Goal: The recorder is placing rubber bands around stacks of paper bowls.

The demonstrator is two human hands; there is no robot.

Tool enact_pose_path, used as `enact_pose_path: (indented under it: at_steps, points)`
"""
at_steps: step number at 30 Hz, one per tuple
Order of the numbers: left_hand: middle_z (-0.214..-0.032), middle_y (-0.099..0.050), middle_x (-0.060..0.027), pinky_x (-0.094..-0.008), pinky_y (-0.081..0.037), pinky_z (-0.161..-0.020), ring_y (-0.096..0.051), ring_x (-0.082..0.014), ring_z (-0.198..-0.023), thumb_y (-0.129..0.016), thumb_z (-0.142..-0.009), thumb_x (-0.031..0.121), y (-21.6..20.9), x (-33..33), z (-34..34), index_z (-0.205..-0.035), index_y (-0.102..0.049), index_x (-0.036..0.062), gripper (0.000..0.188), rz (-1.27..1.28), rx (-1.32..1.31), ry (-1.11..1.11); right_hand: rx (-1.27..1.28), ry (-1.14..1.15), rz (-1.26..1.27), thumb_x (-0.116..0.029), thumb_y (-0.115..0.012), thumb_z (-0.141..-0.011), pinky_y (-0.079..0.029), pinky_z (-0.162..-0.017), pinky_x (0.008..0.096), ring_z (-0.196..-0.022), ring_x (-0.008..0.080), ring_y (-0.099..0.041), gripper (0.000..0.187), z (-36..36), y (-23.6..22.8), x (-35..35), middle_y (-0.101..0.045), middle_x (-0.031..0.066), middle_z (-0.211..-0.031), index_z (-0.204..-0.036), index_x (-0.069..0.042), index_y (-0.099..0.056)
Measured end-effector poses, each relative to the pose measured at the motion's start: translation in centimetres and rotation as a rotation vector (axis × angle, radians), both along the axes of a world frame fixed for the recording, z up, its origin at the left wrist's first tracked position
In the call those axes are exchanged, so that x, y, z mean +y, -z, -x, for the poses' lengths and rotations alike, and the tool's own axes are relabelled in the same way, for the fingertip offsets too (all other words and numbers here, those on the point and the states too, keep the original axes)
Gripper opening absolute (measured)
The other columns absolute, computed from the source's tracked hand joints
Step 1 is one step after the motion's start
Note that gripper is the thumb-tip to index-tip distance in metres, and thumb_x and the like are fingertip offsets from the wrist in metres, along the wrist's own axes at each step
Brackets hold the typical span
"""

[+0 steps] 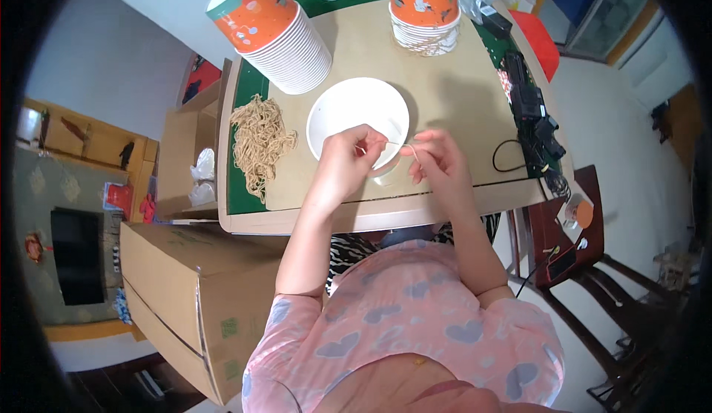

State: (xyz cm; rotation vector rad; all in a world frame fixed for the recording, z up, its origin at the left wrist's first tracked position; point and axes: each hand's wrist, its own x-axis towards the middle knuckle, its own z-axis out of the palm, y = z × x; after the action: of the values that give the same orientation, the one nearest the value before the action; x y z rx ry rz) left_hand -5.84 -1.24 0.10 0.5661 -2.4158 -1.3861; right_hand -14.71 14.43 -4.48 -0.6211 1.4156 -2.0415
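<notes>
A thin tan cord (395, 143) runs between my two hands, over the near rim of a white paper bucket (357, 100). My left hand (347, 159) pinches one part of it between thumb and fingertips. With thumb and forefinger, my right hand (443, 166) grips another part, its other fingers loosely bent. Both hands are above the table's near side, and they hide part of the bucket's near edge. A tangled heap of similar tan cord (259, 146) lies left of the bucket.
Tall stacks of orange-and-white paper buckets stand at back left (285, 46) and back right (424, 12). Black adapters and cables (528, 101) line the right edge of the table (475, 153). A large cardboard box (200, 287) sits at lower left, a dark wooden chair (571, 242) at right.
</notes>
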Motion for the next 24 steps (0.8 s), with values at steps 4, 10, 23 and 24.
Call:
enact_pose_path:
  at_steps: [4, 10, 23, 24]
  points:
    - [-0.076, -0.068, -0.0089, -0.0265, -0.049, -0.061, -0.061, -0.0117, -0.064, -0.063, -0.084, 0.006, 0.2, 0.2, -0.9, -0.090, -0.067, -0.0006, 0.010, -0.055, 0.044, 0.048, 0.137, 0.076, -0.042, 0.001, -0.056, -0.087, -0.047, -0.056, 0.0221, -0.061, 0.0082, -0.056, 0.033, -1.1, -1.9, -0.9, -0.066, 0.0040, -0.088, -0.119, -0.006, -0.051]
    - [-0.076, -0.067, -0.0092, -0.0284, -0.050, -0.063, -0.062, -0.0151, -0.065, -0.063, -0.083, 0.007, 0.5, 0.2, -0.8, -0.092, -0.063, -0.0016, 0.012, -0.057, 0.091, 0.020, 0.508, 0.092, -0.294, 0.002, -0.062, -0.082, -0.049, -0.059, 0.0256, -0.061, 0.0095, -0.058, 0.044, -0.7, -1.4, -2.9, -0.064, 0.0051, -0.084, -0.123, -0.010, -0.052]
    - [-0.075, -0.057, -0.0040, -0.0253, -0.047, -0.062, -0.056, -0.0126, -0.068, -0.059, -0.079, 0.004, 0.4, -2.5, -0.9, -0.122, -0.045, -0.0008, 0.045, -0.420, 0.002, -0.027, 0.746, -0.051, -0.441, 0.005, -0.065, -0.081, -0.044, -0.058, 0.0199, -0.064, 0.0058, -0.054, 0.042, -0.6, -3.5, -3.9, -0.062, 0.0026, -0.080, -0.120, -0.004, -0.052]
    - [-0.075, -0.057, -0.0049, -0.0260, -0.046, -0.061, -0.056, -0.0135, -0.067, -0.058, -0.079, 0.005, 0.2, -2.9, -0.7, -0.121, -0.046, -0.0009, 0.044, -0.657, -0.017, -0.009, 0.672, -0.049, -0.368, 0.004, -0.065, -0.082, -0.044, -0.059, 0.0186, -0.064, 0.0048, -0.055, 0.035, -0.3, -2.9, -3.9, -0.062, 0.0010, -0.078, -0.116, -0.004, -0.055]
